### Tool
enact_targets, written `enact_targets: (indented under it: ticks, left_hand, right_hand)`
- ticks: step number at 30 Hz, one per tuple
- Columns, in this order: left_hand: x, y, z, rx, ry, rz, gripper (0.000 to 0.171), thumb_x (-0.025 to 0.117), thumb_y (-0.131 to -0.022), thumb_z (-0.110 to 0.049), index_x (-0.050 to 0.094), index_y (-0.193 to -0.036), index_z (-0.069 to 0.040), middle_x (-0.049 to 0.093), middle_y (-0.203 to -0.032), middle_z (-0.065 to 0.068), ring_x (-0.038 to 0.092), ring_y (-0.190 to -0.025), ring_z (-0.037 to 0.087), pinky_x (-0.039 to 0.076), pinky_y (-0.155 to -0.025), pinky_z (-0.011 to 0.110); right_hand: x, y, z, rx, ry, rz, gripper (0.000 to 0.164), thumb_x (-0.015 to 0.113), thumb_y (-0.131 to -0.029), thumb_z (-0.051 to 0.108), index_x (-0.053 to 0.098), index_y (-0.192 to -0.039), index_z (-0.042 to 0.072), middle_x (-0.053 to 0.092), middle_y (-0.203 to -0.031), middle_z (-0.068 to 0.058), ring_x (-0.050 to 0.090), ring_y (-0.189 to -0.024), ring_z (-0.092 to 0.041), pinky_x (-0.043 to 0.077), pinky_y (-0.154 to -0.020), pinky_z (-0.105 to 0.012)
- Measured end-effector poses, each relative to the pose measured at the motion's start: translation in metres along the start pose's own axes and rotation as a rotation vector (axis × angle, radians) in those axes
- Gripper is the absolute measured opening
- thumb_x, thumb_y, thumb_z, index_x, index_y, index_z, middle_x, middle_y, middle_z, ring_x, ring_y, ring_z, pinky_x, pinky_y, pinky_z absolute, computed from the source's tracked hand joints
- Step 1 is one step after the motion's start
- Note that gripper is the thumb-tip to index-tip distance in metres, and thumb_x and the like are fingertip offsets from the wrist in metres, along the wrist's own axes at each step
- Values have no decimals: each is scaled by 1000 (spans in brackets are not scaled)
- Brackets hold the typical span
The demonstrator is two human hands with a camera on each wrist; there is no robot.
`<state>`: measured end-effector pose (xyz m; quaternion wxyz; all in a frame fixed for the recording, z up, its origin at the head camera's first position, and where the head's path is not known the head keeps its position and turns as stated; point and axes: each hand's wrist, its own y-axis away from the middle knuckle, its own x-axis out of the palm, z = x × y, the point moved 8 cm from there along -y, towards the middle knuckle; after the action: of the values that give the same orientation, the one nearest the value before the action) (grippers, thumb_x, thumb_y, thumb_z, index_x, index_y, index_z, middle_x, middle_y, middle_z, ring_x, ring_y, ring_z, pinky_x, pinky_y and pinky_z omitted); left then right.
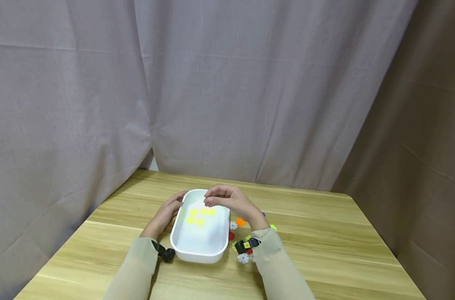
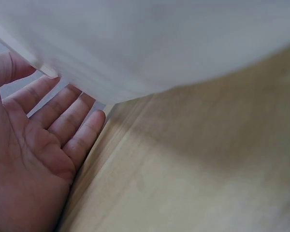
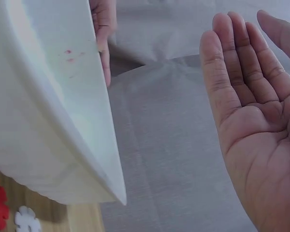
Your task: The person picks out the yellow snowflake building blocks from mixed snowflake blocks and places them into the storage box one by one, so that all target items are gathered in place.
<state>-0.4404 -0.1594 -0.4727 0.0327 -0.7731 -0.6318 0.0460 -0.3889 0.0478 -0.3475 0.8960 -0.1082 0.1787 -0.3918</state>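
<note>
A white plastic tray point(image 1: 200, 248) sits on the wooden table, with several yellow disc pieces point(image 1: 200, 222) lying loosely in its middle. At its left wall, my left hand point(image 1: 166, 213) holds the edge; in the left wrist view the thumb point(image 2: 17, 67) comes over the rim and the fingers lie along the outside. My right hand point(image 1: 229, 199) hovers over the far right part of the tray, palm turned inward. Its fingers point(image 3: 215, 72) are nearly straight, the thumb stands apart, and nothing is in the palm.
Right of the tray, partly under my right forearm, lie several notched plastic discs: a white one point(image 1: 243, 258), an orange one point(image 1: 241, 222), a red one point(image 1: 231, 236) and yellow ones. Grey curtains point(image 1: 227, 104) hang behind the table point(image 1: 325, 241). Each wrist wears a black strap-on camera.
</note>
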Motion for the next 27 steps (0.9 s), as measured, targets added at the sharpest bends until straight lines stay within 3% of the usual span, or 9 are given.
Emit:
enact_targets:
  ticks: [4,10,15,17,24,27]
  left_hand:
    - [0,-1,-1,6,10,7,52,47,-101,-19,44,-153,-15,41,-157,11,44,-139,29,36,-113,41]
    - [0,-1,-2,9,-6,2,52,47,-102,-21,43,-153,-15,41,-157,10,42,-141,29,31,-116,43]
    - [-1,0,-3,17,-9,4,53,45,-102,-20,41,-154,-14,40,-157,12,42,-141,30,31,-116,44]
    - [-1,0,-3,16,-9,1,53,45,-102,-20,41,-154,-14,40,-157,12,42,-141,30,31,-116,43]
    - [-2,1,-3,5,-19,-11,52,46,-102,-20,43,-154,-15,41,-157,11,43,-140,29,33,-116,44]
    - [-2,0,-3,6,-16,-17,52,45,-102,-20,43,-154,-15,42,-156,11,44,-139,29,33,-115,43]
  right_hand:
    - [-4,3,6,0,32,-15,26,67,-96,9,65,-116,-8,71,-106,-17,68,-101,-39,55,-93,-48]
    - [-11,10,8,7,40,-24,30,67,-96,11,64,-117,-11,71,-107,-18,65,-103,-47,56,-91,-45]
    - [-21,17,7,2,75,-18,29,69,-96,18,67,-116,-3,72,-107,-16,68,-102,-40,56,-92,-43]
    - [-25,21,6,6,87,-15,30,70,-96,20,67,-116,-1,72,-108,-15,68,-102,-38,56,-92,-43]
    - [-44,39,0,36,114,-23,33,68,-97,20,65,-118,-5,71,-109,-16,63,-106,-49,56,-91,-41]
    - [-54,48,-3,47,149,-28,30,67,-98,20,66,-117,-4,71,-109,-18,66,-103,-44,57,-89,-40]
